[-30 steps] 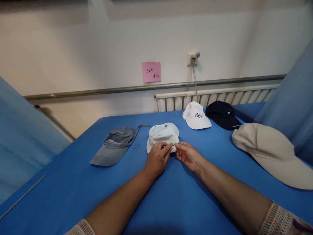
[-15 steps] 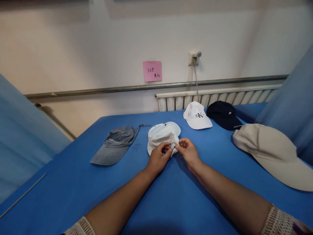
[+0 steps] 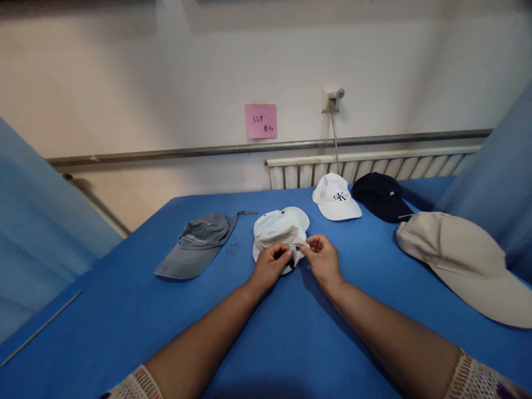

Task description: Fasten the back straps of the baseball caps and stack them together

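Note:
In the middle of the blue-covered table (image 3: pixel 249 327) lies a pale, nearly white baseball cap (image 3: pixel 276 226), its brim pointing away and its back strap towards me. My left hand (image 3: pixel 270 267) pinches the strap from the left, thumb and forefinger together. From the right, my right hand (image 3: pixel 323 259) pinches the strap's other side. A small buckle shows between the fingertips, and a dark gap shows just below it. To the left rests a grey cap (image 3: pixel 203 241) with its strap loose at the back.
A white cap (image 3: pixel 336 197) with black letters and a dark navy cap (image 3: pixel 380 194) sit at the back right. Nearer on the right is a large beige cap (image 3: pixel 461 255). A thin rod (image 3: pixel 41 328) lies at the left edge. Behind are a radiator (image 3: pixel 366 166) and a metal rail (image 3: pixel 208 150).
Both hands have shifted slightly at the cap's strap, and a dark gap now shows by the buckle. The view has moved a little; the other caps stay put.

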The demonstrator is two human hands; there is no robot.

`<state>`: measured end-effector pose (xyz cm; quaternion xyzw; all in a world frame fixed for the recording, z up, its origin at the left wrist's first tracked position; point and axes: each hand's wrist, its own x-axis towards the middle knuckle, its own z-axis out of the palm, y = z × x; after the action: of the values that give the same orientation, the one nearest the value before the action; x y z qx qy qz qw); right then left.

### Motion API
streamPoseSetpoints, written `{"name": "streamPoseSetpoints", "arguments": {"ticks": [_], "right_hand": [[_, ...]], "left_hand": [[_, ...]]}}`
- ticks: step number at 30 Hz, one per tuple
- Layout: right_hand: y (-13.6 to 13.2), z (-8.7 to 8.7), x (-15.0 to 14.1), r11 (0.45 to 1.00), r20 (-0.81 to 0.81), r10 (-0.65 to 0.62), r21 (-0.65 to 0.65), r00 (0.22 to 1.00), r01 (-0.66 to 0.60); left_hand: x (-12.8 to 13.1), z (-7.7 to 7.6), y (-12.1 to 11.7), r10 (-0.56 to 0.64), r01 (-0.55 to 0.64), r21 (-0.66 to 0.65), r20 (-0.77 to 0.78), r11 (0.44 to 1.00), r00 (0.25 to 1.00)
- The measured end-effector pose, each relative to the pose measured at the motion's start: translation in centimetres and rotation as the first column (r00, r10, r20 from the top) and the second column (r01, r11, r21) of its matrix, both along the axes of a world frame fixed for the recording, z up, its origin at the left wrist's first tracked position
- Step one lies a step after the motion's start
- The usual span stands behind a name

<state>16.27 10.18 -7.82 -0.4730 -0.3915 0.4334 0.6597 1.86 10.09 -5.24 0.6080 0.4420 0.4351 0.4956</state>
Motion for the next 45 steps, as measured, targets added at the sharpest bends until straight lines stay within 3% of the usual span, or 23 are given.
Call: {"name": "streamPoseSetpoints", "arguments": {"ticks": [7, 13, 18, 28, 45], "right_hand": [[-0.1, 0.0, 0.1, 1.0, 0.093, -0.008, 0.028, 0.996, 0.005], [-0.6, 0.3, -0.1, 0.999, 0.157, -0.023, 0.036, 0.987, 0.017], [-1.2, 0.8, -0.2, 0.996, 0.331, -0.021, 0.088, 0.943, -0.008], [-1.7, 1.4, 0.0, 0.974, 0.439, -0.024, 0.212, 0.898, -0.077], [-1.3, 0.8, 0.0, 0.99, 0.3, 0.005, 0.132, 0.954, -0.047]], "left_hand": [[0.3, 1.0, -0.5, 0.092, -0.072, -0.135, 0.145, 0.988, 0.985], [0.1, 1.0, -0.4, 0.086, -0.078, -0.11, 0.068, 0.991, 0.994], [0.0, 1.2, -0.2, 0.077, -0.076, -0.073, 0.007, 0.994, 0.997], [0.1, 1.4, 0.0, 0.068, -0.065, -0.103, 0.025, 0.993, 0.997], [-0.4, -0.1, 0.3, 0.111, -0.11, -0.018, 0.062, 0.994, 0.992]]}}
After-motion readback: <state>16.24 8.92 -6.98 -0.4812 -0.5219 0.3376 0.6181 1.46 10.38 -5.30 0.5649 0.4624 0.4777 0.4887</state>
